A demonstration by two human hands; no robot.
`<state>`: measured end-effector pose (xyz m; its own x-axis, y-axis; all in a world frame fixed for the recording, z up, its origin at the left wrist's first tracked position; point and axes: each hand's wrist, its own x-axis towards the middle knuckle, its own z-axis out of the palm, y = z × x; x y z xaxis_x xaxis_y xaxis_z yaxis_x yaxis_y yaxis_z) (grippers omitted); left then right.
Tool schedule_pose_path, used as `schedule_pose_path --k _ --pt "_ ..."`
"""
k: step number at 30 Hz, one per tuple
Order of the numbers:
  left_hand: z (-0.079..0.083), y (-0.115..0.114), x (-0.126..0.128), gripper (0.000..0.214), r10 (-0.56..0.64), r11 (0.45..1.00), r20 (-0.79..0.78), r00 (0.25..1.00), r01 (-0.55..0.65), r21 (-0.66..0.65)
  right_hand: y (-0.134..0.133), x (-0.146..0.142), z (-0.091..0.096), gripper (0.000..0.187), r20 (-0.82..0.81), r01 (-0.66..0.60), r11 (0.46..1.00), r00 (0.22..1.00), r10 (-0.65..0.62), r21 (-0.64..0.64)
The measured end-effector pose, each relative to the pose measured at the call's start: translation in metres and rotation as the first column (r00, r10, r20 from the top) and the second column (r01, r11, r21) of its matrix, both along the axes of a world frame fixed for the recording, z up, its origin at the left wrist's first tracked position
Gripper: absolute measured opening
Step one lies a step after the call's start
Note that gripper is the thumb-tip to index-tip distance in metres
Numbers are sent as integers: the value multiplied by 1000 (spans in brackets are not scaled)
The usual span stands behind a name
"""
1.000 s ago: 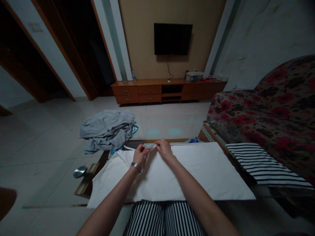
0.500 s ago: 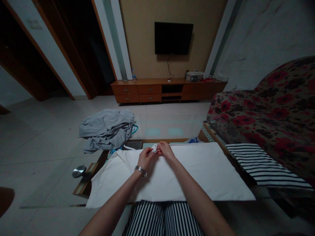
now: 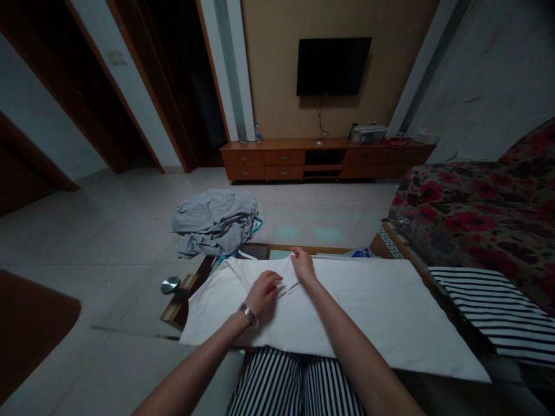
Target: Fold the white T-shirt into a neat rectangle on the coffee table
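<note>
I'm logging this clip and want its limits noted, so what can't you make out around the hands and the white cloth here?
Head view only, dim light:
- What the right hand pinches at the far edge of the white cloth: hidden by its fingers.
- Whether the left hand grips or just presses the cloth: unclear from this angle.
- The table top: mostly covered by the cloth.
- What lies under the grey clothes: only teal bits show.
- Items on the TV cabinet: too small.

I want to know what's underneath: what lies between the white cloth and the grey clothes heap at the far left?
In the head view, a strip of the table edge, with something teal poking out, separates the white cloth from the grey heap.
</note>
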<state>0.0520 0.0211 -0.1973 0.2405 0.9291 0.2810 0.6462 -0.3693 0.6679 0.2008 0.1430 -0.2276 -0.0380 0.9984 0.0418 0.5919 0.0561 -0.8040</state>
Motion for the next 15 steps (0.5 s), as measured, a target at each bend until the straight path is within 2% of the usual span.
schedule_pose_path --k 2,4,6,8,10,12,15 --pt "4 1 -35 31 205 975 -70 976 -198 102 -5 0 5 30 39 -4 1000 999 4 15" --pt "7 7 -72 36 432 898 -153 889 -406 172 -11 3 13 33 69 -8 1000 998 6 19" --pt "7 14 -104 39 566 824 -190 802 -547 149 -22 7 23 39 142 1 1000 990 -4 20" --pt "5 21 -129 36 609 792 -173 774 -607 67 -40 10 34 42 268 21 997 963 -41 79" --pt "2 27 -143 30 609 789 -129 783 -614 -4 -66 6 45 38 372 -25 983 927 -46 183" --pt "-2 31 -150 24 605 792 -89 791 -610 -37 -99 -5 54 31 394 -200 948 915 90 249" --pt "-6 37 -153 21 606 793 -1 795 -604 -84 -144 -35 57 39 382 -487 836 844 376 252"
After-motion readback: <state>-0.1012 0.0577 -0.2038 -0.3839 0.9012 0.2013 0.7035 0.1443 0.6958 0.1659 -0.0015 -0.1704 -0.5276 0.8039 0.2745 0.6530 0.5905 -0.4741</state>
